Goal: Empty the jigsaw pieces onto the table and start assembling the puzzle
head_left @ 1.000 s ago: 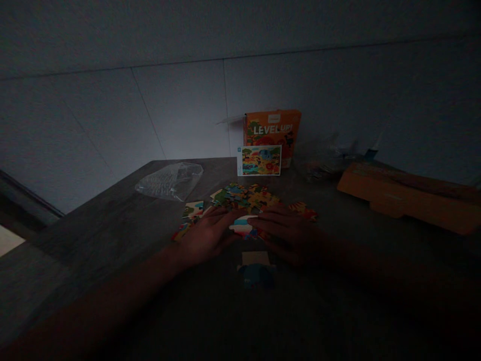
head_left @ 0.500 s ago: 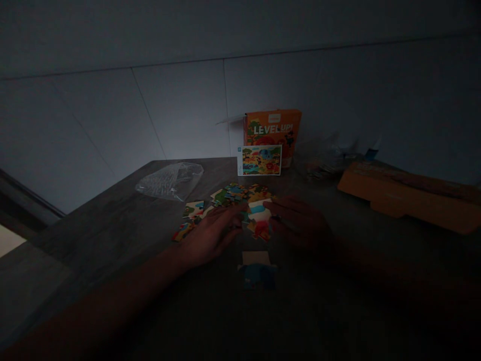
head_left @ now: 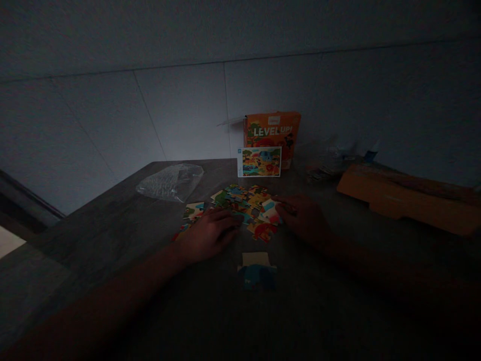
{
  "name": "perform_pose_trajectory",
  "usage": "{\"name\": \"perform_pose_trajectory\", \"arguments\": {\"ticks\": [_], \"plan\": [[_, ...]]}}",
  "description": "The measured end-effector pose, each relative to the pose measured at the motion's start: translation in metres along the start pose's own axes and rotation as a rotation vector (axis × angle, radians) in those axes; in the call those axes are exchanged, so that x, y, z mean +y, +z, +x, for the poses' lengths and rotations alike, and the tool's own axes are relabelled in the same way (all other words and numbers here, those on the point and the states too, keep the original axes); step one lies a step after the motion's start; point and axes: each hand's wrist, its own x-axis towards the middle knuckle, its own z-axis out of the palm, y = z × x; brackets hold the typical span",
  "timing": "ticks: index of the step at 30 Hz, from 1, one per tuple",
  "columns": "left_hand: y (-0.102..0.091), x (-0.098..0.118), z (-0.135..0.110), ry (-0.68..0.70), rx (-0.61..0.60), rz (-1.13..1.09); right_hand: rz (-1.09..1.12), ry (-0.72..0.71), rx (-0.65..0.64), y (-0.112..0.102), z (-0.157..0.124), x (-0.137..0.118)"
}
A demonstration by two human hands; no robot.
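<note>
My right hand (head_left: 306, 218) pinches a puzzle piece (head_left: 269, 211) with white, light blue and red on it, tilted at the right side of a pile of puzzle pieces (head_left: 240, 193). My left hand (head_left: 212, 233) lies at the pile's left front with its fingers loosely bent and nothing visible in them. A piece with a red animal (head_left: 263, 231) lies just below the held one. Nearer to me, a piece with a blue elephant-like figure (head_left: 257, 276) lies alone on the dark table. Left of my left hand, a green and white piece (head_left: 193, 210) is partly covered.
A picture card (head_left: 261, 162) leans against an orange "LEVEL UP!" box (head_left: 276, 128) by the wall. A clear plastic bag (head_left: 173, 181) lies at the back left. To the right are an orange cardboard piece (head_left: 406, 200) and another plastic bag (head_left: 326, 158) with pieces.
My right hand has moved the white, blue and red piece a little to the right and tilted it. My left hand has drawn back slightly to the left, its fingers more bent.
</note>
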Motion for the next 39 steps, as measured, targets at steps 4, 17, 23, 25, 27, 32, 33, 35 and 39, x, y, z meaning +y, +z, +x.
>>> {"name": "perform_pose_trajectory", "arguments": {"ticks": [4, 17, 23, 25, 27, 32, 33, 35, 39], "plan": [[0.001, 0.002, -0.002, -0.072, 0.073, -0.074, 0.15, -0.066, 0.045, -0.003, -0.003, -0.006], [-0.01, 0.014, 0.0, -0.265, -0.096, -0.885, 0.339, -0.551, -0.339, -0.011, -0.016, -0.032], [-0.029, 0.008, -0.004, -0.29, -0.399, -0.713, 0.371, -0.54, -0.589, -0.017, -0.015, -0.032], [-0.033, 0.007, -0.006, -0.304, -0.47, -0.654, 0.377, -0.532, -0.61, -0.018, -0.015, -0.032], [-0.035, 0.007, -0.006, -0.312, -0.551, -0.615, 0.379, -0.532, -0.611, -0.018, -0.015, -0.032], [-0.041, 0.009, -0.007, -0.3, -0.611, -0.446, 0.398, -0.528, -0.62, -0.016, -0.015, -0.029], [-0.043, 0.009, -0.007, -0.272, -0.583, -0.389, 0.405, -0.53, -0.622, -0.016, -0.015, -0.029], [-0.044, 0.011, -0.007, -0.226, -0.538, -0.315, 0.415, -0.529, -0.625, -0.016, -0.015, -0.029], [-0.04, 0.015, -0.007, -0.204, -0.518, -0.303, 0.404, -0.517, -0.624, -0.018, -0.014, -0.031]]}}
